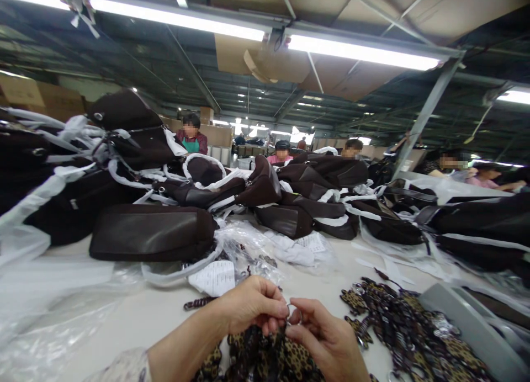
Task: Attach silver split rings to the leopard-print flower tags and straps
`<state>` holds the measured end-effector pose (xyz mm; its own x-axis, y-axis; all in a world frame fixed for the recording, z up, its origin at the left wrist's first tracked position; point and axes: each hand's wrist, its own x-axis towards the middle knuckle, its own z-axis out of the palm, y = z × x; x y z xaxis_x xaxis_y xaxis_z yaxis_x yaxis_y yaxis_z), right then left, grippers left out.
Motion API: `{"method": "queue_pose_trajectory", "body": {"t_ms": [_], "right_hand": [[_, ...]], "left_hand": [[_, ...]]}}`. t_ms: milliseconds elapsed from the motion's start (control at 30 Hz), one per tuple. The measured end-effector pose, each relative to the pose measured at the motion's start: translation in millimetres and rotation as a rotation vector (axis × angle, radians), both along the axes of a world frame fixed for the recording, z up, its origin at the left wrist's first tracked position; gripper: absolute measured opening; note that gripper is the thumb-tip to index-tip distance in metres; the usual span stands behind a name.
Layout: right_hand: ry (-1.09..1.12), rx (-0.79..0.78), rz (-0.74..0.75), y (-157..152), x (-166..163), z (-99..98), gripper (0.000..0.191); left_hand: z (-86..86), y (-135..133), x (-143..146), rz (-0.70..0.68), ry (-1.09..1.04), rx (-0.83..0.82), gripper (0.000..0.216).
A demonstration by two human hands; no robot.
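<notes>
My left hand (248, 304) and my right hand (327, 338) meet low in the middle of the head view, fingers pinched together around a small metal ring (293, 314) on a leopard-print strap (265, 354). The strap hangs down below both hands. A heap of similar leopard-print straps with metal rings (397, 327) lies on the white table (144, 316) just right of my right hand.
Dark brown handbags (153, 233) with white-wrapped handles pile across the table's far side. Clear plastic bags (244, 249) and a paper tag (215, 277) lie before them. A grey tray (467, 321) stands at the right. Several other people sit at tables beyond.
</notes>
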<state>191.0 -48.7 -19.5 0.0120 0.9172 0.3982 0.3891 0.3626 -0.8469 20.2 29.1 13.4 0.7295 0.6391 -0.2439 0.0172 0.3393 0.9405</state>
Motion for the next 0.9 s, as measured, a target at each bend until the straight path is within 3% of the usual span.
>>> {"method": "queue_pose_trajectory", "body": {"t_ms": [167,300,433,600,700,800,900], "right_hand": [[0.016,-0.051,0.055,0,0,-3.2,0.027],[0.087,-0.053,0.003,-2,-7,-1.5,0.040],[0.176,-0.047,-0.083,-5,-12,5.4,0.040],[0.206,-0.100,0.016,-7,-9,14.7,0.034],[0.125,-0.059,-0.017,-8,-6,16.6,0.031],[0.056,-0.008,-0.069,-11,0,16.5,0.027],[0.079,0.000,-0.076,-16,7,16.3,0.030]], "left_hand": [[-3.0,1,-1,-0.049,-0.033,-0.044,0.038],[-2.4,1,0,-0.011,-0.060,-0.015,0.040],[-3.0,1,2,0.028,-0.082,0.009,0.038],[-6.5,-2,6,0.004,-0.103,0.000,0.037],[4.2,-4,2,-0.016,-0.093,0.042,0.033],[27.4,1,-14,-0.026,-0.043,0.195,0.026],[46.9,12,-38,0.148,0.021,0.370,0.023]]}}
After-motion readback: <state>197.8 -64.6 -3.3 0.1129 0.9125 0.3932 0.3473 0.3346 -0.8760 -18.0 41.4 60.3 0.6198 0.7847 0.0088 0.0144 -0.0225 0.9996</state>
